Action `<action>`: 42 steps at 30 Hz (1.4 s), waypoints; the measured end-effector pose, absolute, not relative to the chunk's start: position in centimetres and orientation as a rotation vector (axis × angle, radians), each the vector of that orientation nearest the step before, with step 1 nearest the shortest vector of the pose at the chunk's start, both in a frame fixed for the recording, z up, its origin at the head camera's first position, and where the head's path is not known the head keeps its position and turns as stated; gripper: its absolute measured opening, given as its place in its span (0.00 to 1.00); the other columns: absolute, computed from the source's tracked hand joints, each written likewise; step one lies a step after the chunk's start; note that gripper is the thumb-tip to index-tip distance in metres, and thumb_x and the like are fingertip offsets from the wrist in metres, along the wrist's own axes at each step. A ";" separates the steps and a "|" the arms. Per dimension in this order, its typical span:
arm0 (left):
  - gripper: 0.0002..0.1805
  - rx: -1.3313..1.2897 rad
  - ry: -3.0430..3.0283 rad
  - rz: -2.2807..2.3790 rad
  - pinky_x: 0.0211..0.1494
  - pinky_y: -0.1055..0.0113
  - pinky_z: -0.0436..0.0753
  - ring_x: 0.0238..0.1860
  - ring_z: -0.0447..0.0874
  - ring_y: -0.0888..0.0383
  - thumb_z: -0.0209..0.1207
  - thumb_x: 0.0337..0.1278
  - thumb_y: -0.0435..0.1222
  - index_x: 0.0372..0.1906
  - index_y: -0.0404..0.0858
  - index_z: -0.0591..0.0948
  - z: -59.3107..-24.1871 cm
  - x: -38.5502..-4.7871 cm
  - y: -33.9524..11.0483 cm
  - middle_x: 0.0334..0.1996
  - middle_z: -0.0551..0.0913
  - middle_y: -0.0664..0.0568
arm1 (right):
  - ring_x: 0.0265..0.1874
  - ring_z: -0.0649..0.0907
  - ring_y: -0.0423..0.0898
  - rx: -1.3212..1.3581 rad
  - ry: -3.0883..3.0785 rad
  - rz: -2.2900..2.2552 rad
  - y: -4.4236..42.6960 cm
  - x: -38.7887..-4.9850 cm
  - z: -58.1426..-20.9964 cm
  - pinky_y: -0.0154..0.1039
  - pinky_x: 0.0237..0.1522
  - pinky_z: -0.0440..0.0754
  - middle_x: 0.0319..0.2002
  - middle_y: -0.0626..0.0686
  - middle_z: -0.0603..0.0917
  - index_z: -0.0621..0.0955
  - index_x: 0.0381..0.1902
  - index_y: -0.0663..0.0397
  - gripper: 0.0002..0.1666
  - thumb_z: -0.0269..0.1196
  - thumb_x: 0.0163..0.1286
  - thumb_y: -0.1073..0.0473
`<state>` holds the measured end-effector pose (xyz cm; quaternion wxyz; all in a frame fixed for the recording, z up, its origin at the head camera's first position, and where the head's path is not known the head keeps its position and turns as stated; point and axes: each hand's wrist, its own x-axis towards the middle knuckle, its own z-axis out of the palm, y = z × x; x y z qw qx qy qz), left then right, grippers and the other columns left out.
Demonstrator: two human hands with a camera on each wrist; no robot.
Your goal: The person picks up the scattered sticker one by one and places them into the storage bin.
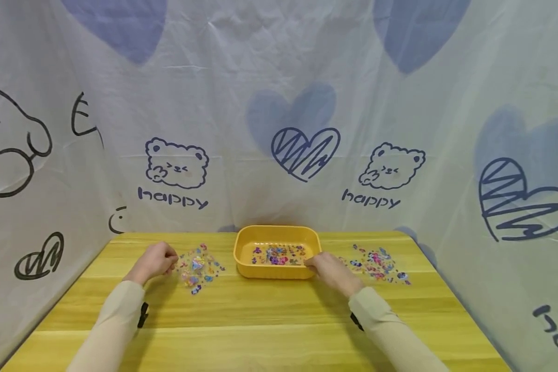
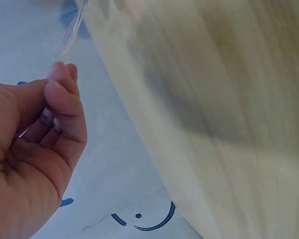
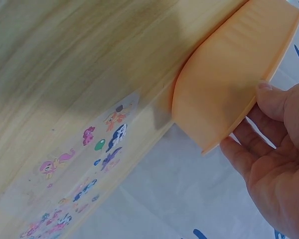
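Note:
My left hand [image 1: 155, 261] is at the left of the table, pinching the edge of a thin clear sticker sheet [image 2: 74, 32] between thumb and fingers. In the head view this see-through sheet [image 1: 197, 263], dotted with small colourful stickers, lies to the right of that hand. My right hand [image 1: 332, 268] grips the right rim of a yellow plastic basin [image 1: 274, 272], thumb on the outer side, fingers over the edge in the right wrist view. Inside the basin are many small colourful pieces or stickers [image 1: 279, 254]; whether they are loose cannot be told.
Right of the basin another clear sheet with colourful cartoon pony stickers [image 3: 84, 169] lies flat on the wood-patterned table [image 1: 256, 330]. White fabric walls [image 1: 242, 113] with printed hearts and bears stand close behind the table and at both sides.

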<state>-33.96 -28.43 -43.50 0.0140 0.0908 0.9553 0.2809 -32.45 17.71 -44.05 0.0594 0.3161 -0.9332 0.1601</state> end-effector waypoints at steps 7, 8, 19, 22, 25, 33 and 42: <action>0.14 0.256 3.048 0.886 0.25 0.65 0.73 0.23 0.76 0.57 0.51 0.69 0.31 0.35 0.29 0.85 -42.1 -33.6 -28.4 0.23 0.82 0.46 | 0.25 0.77 0.38 0.957 -2.828 0.485 17.7 -32.5 -43.9 0.34 0.34 0.82 0.30 0.53 0.86 0.87 0.38 0.59 0.09 0.59 0.69 0.69; 0.14 0.249 3.052 0.897 0.25 0.65 0.73 0.23 0.76 0.57 0.51 0.69 0.31 0.35 0.29 0.85 -42.0 -33.6 -28.3 0.24 0.82 0.44 | 0.26 0.78 0.38 0.960 -2.826 0.482 17.7 -32.5 -43.9 0.35 0.35 0.83 0.30 0.53 0.86 0.87 0.38 0.58 0.09 0.59 0.69 0.70; 0.16 0.158 3.135 1.049 0.22 0.66 0.72 0.22 0.74 0.57 0.48 0.71 0.34 0.40 0.30 0.85 -41.5 -33.5 -27.0 0.30 0.85 0.43 | 0.25 0.77 0.39 1.000 -2.797 0.452 17.6 -32.5 -44.0 0.34 0.33 0.81 0.30 0.54 0.87 0.87 0.37 0.59 0.09 0.59 0.69 0.70; 0.16 0.146 3.144 1.075 0.24 0.65 0.74 0.24 0.76 0.56 0.48 0.72 0.35 0.41 0.31 0.85 -41.3 -33.5 -26.8 0.33 0.86 0.41 | 0.24 0.75 0.38 0.995 -2.814 0.473 17.6 -32.5 -44.0 0.33 0.31 0.80 0.29 0.54 0.86 0.86 0.36 0.59 0.10 0.59 0.69 0.70; 0.15 0.166 3.165 1.100 0.23 0.64 0.74 0.24 0.77 0.56 0.49 0.71 0.34 0.40 0.31 0.85 -41.1 -33.6 -26.8 0.32 0.86 0.42 | 0.24 0.76 0.38 0.979 -2.819 0.476 17.6 -32.5 -44.0 0.34 0.33 0.81 0.29 0.53 0.86 0.87 0.37 0.59 0.09 0.59 0.69 0.70; 0.16 0.133 3.189 1.204 0.24 0.66 0.79 0.29 0.84 0.54 0.49 0.72 0.35 0.43 0.30 0.85 -40.2 -33.6 -26.2 0.31 0.86 0.44 | 0.24 0.77 0.38 0.996 -2.800 0.455 17.6 -32.4 -44.0 0.33 0.32 0.81 0.29 0.53 0.86 0.87 0.36 0.58 0.09 0.60 0.68 0.70; 0.14 0.134 3.169 1.384 0.25 0.68 0.80 0.28 0.85 0.52 0.51 0.71 0.34 0.43 0.30 0.85 -38.9 -33.7 -23.0 0.31 0.86 0.44 | 0.26 0.79 0.40 0.979 -2.817 0.440 17.6 -32.5 -43.8 0.36 0.34 0.83 0.31 0.54 0.87 0.87 0.38 0.59 0.09 0.60 0.68 0.70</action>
